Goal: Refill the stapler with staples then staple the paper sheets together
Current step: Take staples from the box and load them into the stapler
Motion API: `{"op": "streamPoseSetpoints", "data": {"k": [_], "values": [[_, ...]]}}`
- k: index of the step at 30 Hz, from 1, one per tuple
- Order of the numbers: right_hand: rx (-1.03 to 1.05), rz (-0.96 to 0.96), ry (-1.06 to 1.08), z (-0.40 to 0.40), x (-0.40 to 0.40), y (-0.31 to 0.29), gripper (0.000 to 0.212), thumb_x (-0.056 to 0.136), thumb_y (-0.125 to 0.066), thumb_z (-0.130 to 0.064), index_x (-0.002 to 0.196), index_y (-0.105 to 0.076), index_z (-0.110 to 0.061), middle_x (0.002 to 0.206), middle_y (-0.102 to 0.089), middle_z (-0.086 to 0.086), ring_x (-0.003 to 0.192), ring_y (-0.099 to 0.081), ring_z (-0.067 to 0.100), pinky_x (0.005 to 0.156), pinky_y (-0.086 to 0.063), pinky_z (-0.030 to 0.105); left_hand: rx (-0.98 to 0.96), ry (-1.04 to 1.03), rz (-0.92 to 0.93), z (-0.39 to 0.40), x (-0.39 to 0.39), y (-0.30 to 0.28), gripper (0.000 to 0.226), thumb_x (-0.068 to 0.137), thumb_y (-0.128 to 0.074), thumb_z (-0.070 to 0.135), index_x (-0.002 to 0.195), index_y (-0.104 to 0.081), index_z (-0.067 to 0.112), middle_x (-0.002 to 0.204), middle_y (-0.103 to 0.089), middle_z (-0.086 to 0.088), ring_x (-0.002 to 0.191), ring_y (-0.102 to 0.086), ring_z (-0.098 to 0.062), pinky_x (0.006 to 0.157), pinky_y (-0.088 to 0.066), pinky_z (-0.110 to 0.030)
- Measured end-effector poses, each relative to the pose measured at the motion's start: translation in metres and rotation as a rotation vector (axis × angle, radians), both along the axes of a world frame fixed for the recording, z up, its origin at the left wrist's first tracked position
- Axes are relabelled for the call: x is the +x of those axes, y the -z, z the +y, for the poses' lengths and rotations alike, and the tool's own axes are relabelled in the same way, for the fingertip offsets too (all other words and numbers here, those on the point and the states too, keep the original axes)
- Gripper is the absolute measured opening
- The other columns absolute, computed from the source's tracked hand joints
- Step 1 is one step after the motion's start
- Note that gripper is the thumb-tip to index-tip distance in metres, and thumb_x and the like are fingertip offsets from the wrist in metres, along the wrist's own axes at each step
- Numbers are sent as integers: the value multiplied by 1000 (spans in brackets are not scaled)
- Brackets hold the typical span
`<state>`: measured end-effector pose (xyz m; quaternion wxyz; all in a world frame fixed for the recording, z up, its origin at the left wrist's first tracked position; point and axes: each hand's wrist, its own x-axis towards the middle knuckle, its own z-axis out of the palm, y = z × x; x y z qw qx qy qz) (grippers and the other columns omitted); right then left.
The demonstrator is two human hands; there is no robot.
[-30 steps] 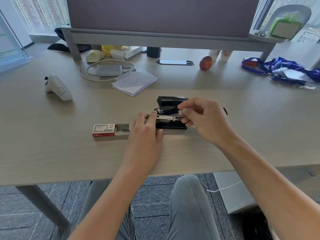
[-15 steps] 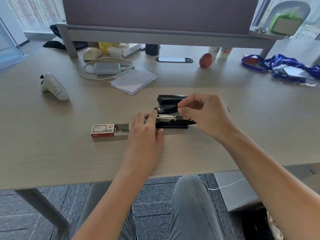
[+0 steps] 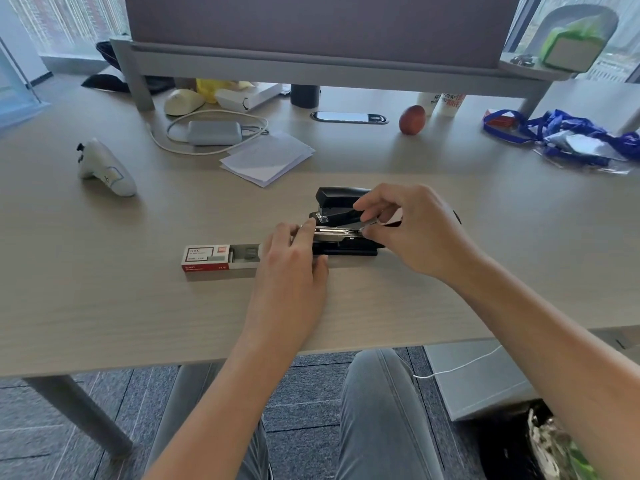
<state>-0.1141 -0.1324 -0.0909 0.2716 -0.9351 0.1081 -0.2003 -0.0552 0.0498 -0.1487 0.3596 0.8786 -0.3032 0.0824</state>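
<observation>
- Nearest the camera: the person's knees in grey trousers, below the front edge of the tabletop [image 3: 104, 306].
- Left hand [image 3: 294, 268]: rests palm down on the tabletop, its fingers [image 3: 306, 228] pressed against the left end of the stapler's metal staple channel, steadying it.
- Right hand [image 3: 415, 230]: raised over the right half of the stapler, its fingers [image 3: 372, 202] pinched on a thin silver strip of staples [image 3: 372, 221] held just above the channel.
- Stapler [image 3: 341, 216]: black, on the tabletop between both hands, lid swung up and open, base flat, metal channel exposed.
- Staple box [image 3: 221, 259]: red and white, just left of the left hand, its inner tray slid partly out toward the right; contents in the tray not clear.
- Paper sheets [image 3: 266, 157]: a small white stack, behind the stapler and to its left, lying flat, well apart from both hands.
- White controller [image 3: 104, 168]: on its side at far left.
- Grey power adapter [image 3: 214, 132] with looped white cable: behind the paper sheets.
- Red apple [image 3: 411, 119]: near the back, right of centre.
- Blue lanyards [image 3: 561, 133]: heaped at far right.
- Grey partition [image 3: 311, 29]: stands along the rear of the tabletop.
</observation>
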Motion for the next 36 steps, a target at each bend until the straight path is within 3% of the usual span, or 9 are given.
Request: {"op": "streamPoseSetpoints", "data": {"k": [18,26,32,36], "values": [[2,32,-15,-11,-2,0,34,76,-76,-2,97,-76,-28,86,-76,-14,79,-67,3,70,-49,10,13,3,-5,0,1,0,52,96,-60,22,145,-47,13,124,-51,-4,114,-50,-24,94,-43,-33],[-26,54,-46,-7,0,0,30,79,-73,0,95,-76,-25,87,-74,-12,75,-62,-9,68,-43,3,6,6,0,0,-1,-1,53,96,-60,22,146,-46,12,125,-51,-3,115,-50,-23,96,-43,-33],[-3,28,-52,-11,-1,-5,30,78,-75,-2,96,-76,-26,87,-75,-12,80,-68,4,71,-48,10,7,8,-4,0,0,-1,52,96,-60,22,145,-48,12,124,-52,-4,113,-50,-24,96,-44,-34],[8,66,-56,-11,-2,-2,29,79,-75,-2,95,-76,-25,87,-75,-12,76,-67,3,66,-44,5,5,11,0,0,-1,-1,52,96,-60,22,146,-47,12,125,-51,-4,113,-51,-25,97,-44,-35]]}}
